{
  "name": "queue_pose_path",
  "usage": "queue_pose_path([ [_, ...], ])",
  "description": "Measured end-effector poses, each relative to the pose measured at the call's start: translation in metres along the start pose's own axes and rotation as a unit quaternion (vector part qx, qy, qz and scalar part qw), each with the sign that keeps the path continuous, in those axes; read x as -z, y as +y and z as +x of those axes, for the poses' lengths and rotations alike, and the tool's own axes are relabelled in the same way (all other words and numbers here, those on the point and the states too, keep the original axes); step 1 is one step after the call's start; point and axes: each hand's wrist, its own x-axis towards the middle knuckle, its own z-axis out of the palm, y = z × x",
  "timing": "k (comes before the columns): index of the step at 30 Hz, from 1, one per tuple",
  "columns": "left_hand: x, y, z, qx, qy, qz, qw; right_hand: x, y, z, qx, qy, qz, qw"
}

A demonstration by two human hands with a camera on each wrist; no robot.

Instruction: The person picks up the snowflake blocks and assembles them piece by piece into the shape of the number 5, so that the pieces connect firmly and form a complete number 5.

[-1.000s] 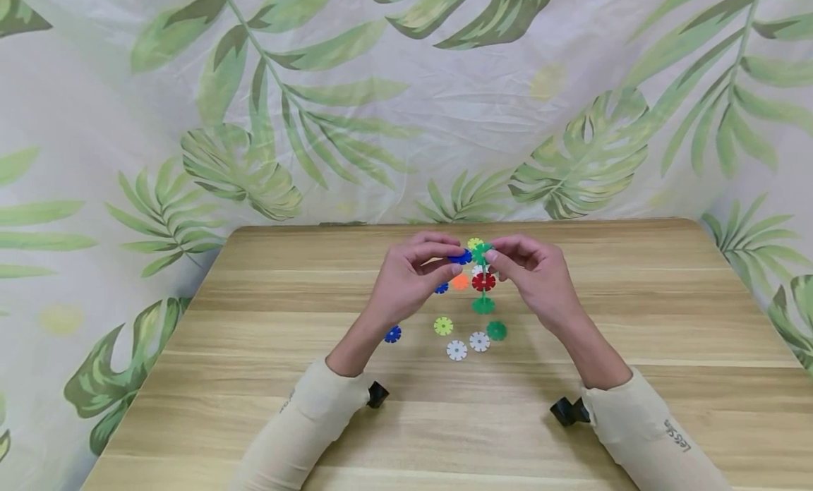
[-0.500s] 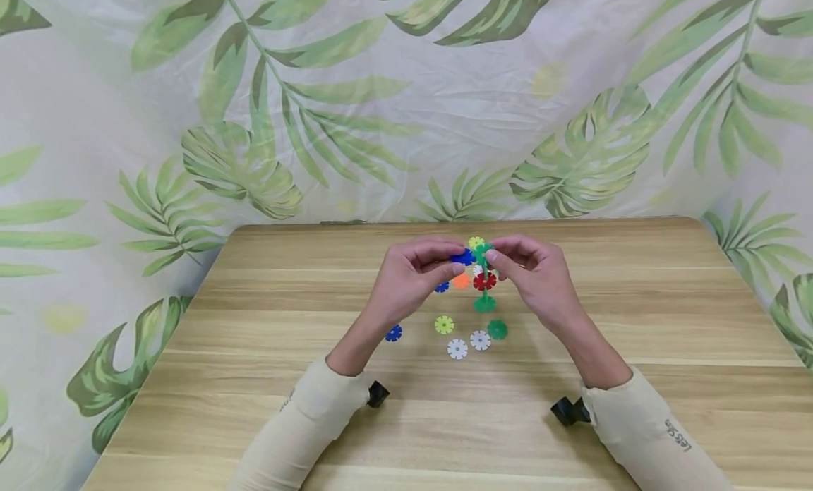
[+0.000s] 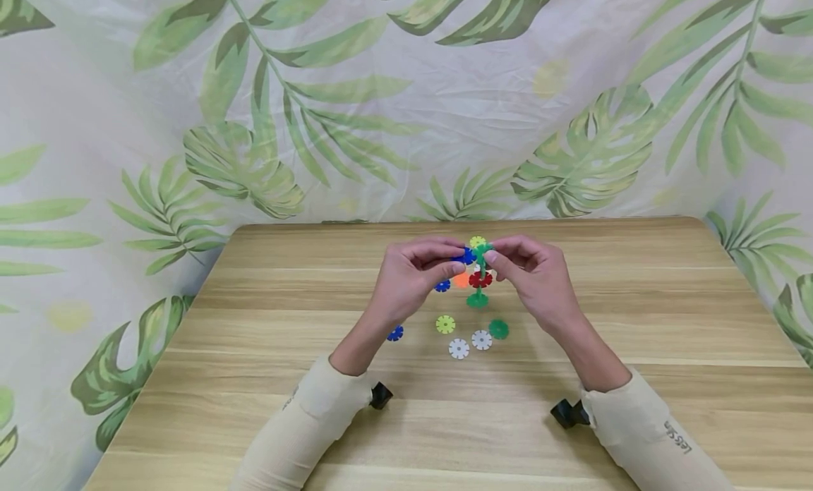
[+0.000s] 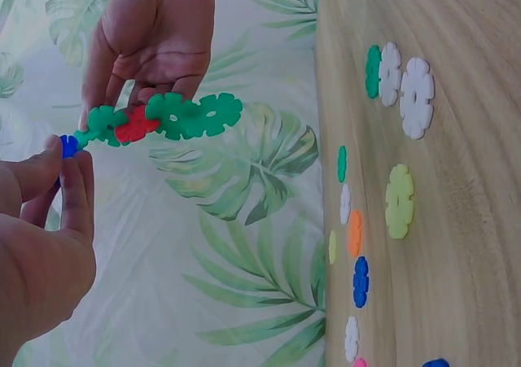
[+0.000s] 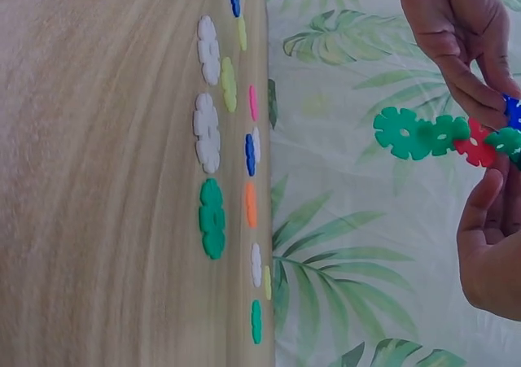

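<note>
Slotted plastic snowflake discs are joined in a chain, held up above the table between both hands. My left hand [image 3: 413,276] pinches a blue disc [image 3: 468,256] by its edge, thumb below and fingers above. My right hand [image 3: 536,276] pinches the green disc [image 3: 481,253] at the chain's upper end. Below that hang a red disc [image 3: 480,280] and a green bottom disc [image 3: 477,300]. In the left wrist view the blue disc [image 4: 69,146] meets the green end of the chain; fingers partly hide the joint, so whether it is slotted in cannot be told.
Loose discs lie on the wooden table [image 3: 286,406]: two white [image 3: 459,348], a green one [image 3: 498,329], a yellow-green one [image 3: 445,324], blue ones [image 3: 395,333] and an orange one [image 3: 461,279]. More lie beyond, including a pink one [image 5: 253,103]. A leaf-patterned cloth [image 3: 356,124] hangs behind.
The blue disc has shifted slightly right against the green disc. The lower end of the chain has swung a little left and up. Both hands keep their grips.
</note>
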Motion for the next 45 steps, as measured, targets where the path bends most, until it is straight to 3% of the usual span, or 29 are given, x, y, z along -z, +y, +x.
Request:
queue_pose_path([
  [16, 0.0069, 0.0062, 0.0022, 0.008, -0.025, 0.029, 0.9992, -0.0029, -0.0013, -0.0013, 0.01, -0.009, -0.004, 0.9999],
  [29, 0.0028, 0.0049, 0.0009, 0.003, -0.014, 0.013, 0.9998, -0.0039, 0.0003, -0.0018, 0.026, 0.004, 0.002, 0.9996],
  [45, 0.0005, 0.0015, 0.0021, 0.015, -0.012, 0.031, 0.9993, -0.0047, 0.0013, -0.0022, 0.029, 0.002, -0.013, 0.9995],
])
